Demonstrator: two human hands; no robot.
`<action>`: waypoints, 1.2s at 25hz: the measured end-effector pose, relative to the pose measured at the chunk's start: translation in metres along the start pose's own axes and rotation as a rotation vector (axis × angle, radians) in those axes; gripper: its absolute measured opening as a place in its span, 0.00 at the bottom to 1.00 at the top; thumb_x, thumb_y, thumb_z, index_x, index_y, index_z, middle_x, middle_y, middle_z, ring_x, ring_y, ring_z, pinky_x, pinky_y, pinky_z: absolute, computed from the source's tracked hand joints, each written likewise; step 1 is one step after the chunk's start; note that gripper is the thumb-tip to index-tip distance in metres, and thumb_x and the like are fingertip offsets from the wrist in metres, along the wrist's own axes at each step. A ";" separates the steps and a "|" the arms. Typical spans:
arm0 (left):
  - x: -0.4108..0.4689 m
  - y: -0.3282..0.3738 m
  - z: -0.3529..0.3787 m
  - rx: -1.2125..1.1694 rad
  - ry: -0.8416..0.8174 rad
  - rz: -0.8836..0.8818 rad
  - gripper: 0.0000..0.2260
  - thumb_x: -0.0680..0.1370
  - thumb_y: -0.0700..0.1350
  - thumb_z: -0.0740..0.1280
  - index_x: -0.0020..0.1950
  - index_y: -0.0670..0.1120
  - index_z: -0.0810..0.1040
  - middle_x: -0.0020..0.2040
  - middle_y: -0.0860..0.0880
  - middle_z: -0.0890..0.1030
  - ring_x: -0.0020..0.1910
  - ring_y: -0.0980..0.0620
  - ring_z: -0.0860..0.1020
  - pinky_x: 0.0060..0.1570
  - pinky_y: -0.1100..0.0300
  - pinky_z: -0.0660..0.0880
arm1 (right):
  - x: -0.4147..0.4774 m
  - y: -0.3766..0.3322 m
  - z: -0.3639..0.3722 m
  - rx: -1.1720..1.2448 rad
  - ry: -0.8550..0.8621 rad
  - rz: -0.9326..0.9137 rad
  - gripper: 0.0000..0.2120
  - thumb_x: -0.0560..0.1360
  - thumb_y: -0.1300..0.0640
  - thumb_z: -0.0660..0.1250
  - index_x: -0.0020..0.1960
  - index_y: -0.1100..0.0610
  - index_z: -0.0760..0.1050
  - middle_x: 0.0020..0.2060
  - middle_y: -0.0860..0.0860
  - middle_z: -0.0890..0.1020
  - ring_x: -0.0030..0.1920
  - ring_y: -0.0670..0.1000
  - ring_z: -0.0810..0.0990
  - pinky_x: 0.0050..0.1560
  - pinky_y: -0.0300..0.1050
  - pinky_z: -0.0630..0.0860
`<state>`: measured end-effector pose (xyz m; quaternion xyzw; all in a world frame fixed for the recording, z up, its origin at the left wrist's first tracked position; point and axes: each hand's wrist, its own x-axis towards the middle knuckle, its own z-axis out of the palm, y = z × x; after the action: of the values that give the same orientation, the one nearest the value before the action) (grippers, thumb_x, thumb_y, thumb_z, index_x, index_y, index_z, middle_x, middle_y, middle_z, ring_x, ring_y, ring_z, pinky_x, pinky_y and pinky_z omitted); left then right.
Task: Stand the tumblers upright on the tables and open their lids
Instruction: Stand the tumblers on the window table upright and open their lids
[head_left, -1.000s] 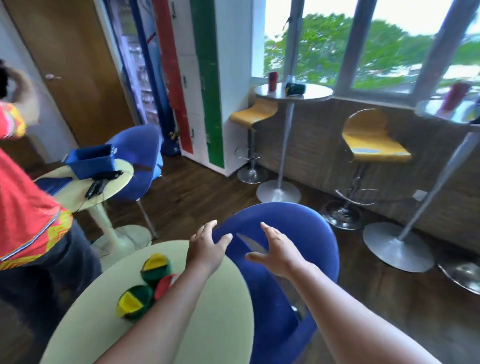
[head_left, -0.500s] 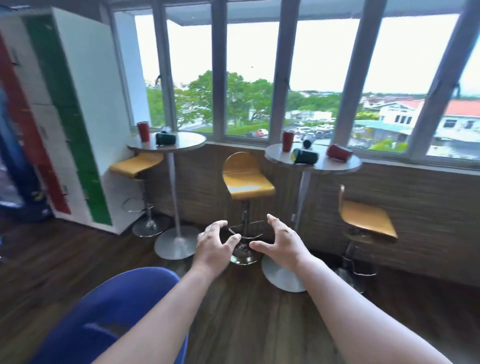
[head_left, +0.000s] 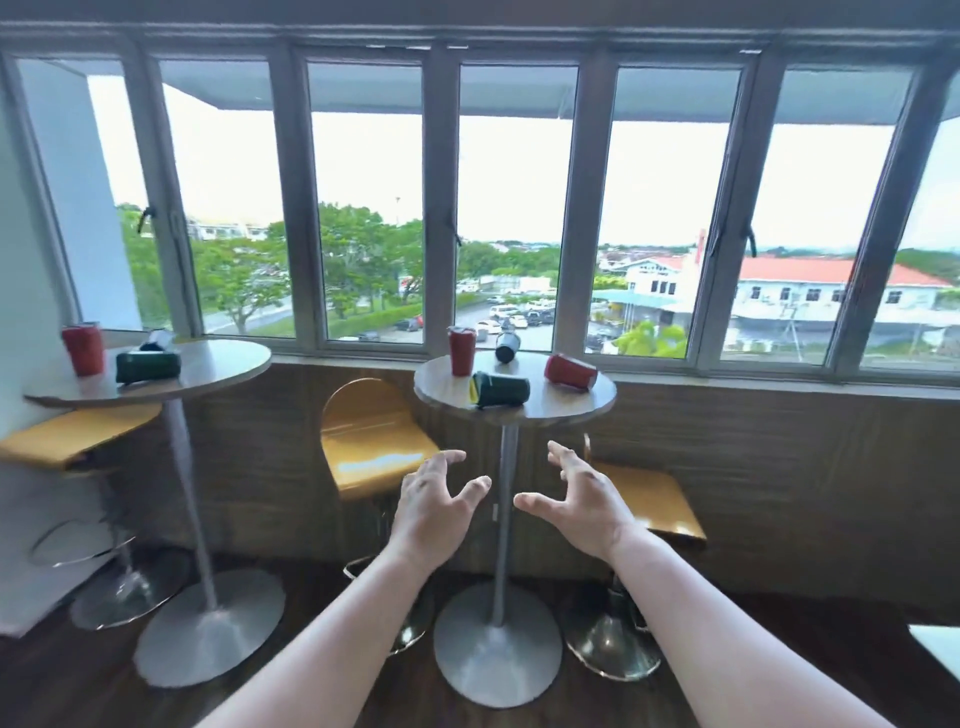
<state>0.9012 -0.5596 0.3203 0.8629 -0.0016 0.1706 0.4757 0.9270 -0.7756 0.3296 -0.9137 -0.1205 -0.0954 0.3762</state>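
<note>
The view has swung to face the round grey pedestal desk (head_left: 571, 402), now nearer than before. On it a red tumbler (head_left: 461, 351) stands upright; a dark green tumbler (head_left: 501, 389), a red one (head_left: 570, 371) and a dark one (head_left: 507, 347) lie tipped. Left hand (head_left: 431, 501) and right hand (head_left: 584, 496) remain spread, empty, below the desk's top.

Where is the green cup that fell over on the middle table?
The green tumbler lies on its side at the near edge of the middle table, just in front of the upright red tumbler.
</note>
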 end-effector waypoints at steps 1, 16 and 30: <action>0.024 -0.004 0.006 -0.009 -0.003 0.003 0.23 0.78 0.60 0.68 0.71 0.55 0.75 0.71 0.51 0.77 0.75 0.49 0.68 0.72 0.47 0.67 | 0.020 0.006 -0.001 -0.002 0.011 0.007 0.52 0.66 0.30 0.72 0.82 0.50 0.58 0.78 0.50 0.69 0.76 0.52 0.69 0.75 0.52 0.67; 0.319 -0.061 0.103 0.045 -0.030 -0.032 0.27 0.78 0.61 0.68 0.74 0.53 0.72 0.75 0.49 0.75 0.75 0.46 0.69 0.71 0.46 0.68 | 0.300 0.139 -0.048 -0.109 -0.007 0.046 0.51 0.67 0.36 0.77 0.82 0.54 0.60 0.77 0.53 0.71 0.75 0.55 0.71 0.76 0.55 0.67; 0.443 -0.105 0.138 0.125 -0.270 -0.010 0.46 0.62 0.72 0.73 0.78 0.63 0.65 0.78 0.54 0.70 0.74 0.55 0.67 0.75 0.48 0.63 | 0.590 0.213 -0.059 -0.491 -0.263 0.093 0.48 0.65 0.35 0.78 0.79 0.50 0.64 0.77 0.56 0.69 0.76 0.59 0.68 0.74 0.53 0.66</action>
<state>1.3758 -0.5452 0.2979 0.9060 -0.0505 0.0504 0.4172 1.5459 -0.8765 0.3860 -0.9866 -0.0995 0.0149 0.1285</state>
